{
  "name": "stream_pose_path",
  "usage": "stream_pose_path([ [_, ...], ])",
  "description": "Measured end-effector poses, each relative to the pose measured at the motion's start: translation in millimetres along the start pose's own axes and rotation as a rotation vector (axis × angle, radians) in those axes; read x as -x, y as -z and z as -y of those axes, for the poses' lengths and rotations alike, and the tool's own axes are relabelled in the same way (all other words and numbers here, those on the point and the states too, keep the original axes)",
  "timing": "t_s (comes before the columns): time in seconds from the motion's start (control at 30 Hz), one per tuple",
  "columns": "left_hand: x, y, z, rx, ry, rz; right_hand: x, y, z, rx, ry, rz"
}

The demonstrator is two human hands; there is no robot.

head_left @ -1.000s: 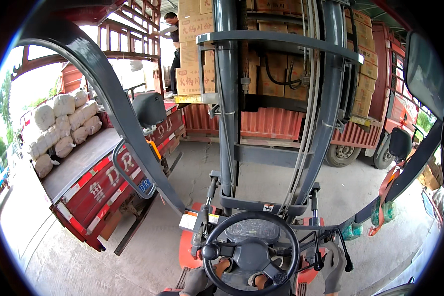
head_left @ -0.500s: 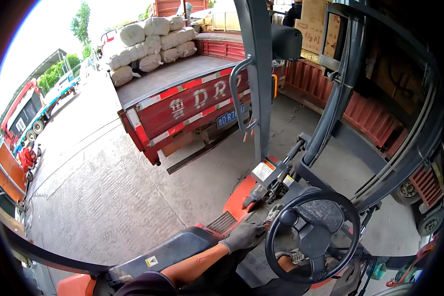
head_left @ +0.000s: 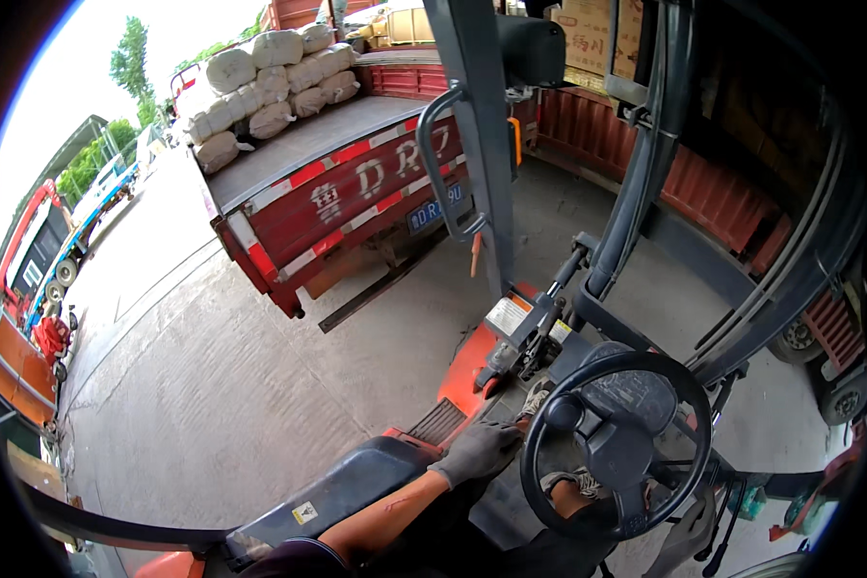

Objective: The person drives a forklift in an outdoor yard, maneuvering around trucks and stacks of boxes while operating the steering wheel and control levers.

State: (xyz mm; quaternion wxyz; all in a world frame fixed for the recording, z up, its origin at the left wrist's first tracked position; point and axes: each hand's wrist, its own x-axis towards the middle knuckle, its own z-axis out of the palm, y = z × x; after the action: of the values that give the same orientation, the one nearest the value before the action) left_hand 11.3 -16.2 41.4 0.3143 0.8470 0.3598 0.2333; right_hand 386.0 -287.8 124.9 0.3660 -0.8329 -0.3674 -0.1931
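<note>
sitting in the seat of a forklift, the person is resting the gloved left hand (head_left: 477,451) on the steering wheel (head_left: 618,445), fingers curling together over the rim at its left edge, clamped on it as far as the view shows. the right hand (head_left: 689,535) is barely showing at the lower right under the wheel, a grey gloved shape near the control levers (head_left: 718,525), and it is not possible to tell whether it is gripping anything or hanging loose. the wheel is sitting low and right of centre in the view, just behind the mast (head_left: 645,173), its face tilting up toward the driver. judging from how things are lying, the driving is under way rather than finished: the forklift is standing on the concrete yard (head_left: 231,385) between two trucks, and no load is showing on it in this view. the flatbed truck (head_left: 347,183) is sitting ahead and to the left, its red tailgate facing the forklift and its long axis running away toward the upper left, with white sacks (head_left: 270,72) stacked at the far end and the near part of the bed bare. the forklift itself is pointing toward the red-sided truck (head_left: 703,183) stacked with cartons on the right.
</note>
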Motion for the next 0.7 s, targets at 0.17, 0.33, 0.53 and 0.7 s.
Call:
stream_pose_path([
  [0.17, 17.3, -21.5, 28.2, 0.031, 0.057, -0.017, -5.8, 1.2, 33.2, -0.067, 0.04, -0.036],
  [0.33, 19.5, -26.3, 40.7, 0.367, 0.152, -0.124, -20.0, -2.9, 41.2, -0.019, 0.137, -0.092],
  [0.53, 7.0, 46.8, -43.5, 0.663, 0.19, -0.646, 0.2, 14.6, 35.6, -0.059, 0.038, -0.053],
  [0.7, -11.7, 80.3, -99.9, -0.05, -0.412, -0.525, 1.6, 43.7, 35.5, -0.073, 0.108, -0.038],
])
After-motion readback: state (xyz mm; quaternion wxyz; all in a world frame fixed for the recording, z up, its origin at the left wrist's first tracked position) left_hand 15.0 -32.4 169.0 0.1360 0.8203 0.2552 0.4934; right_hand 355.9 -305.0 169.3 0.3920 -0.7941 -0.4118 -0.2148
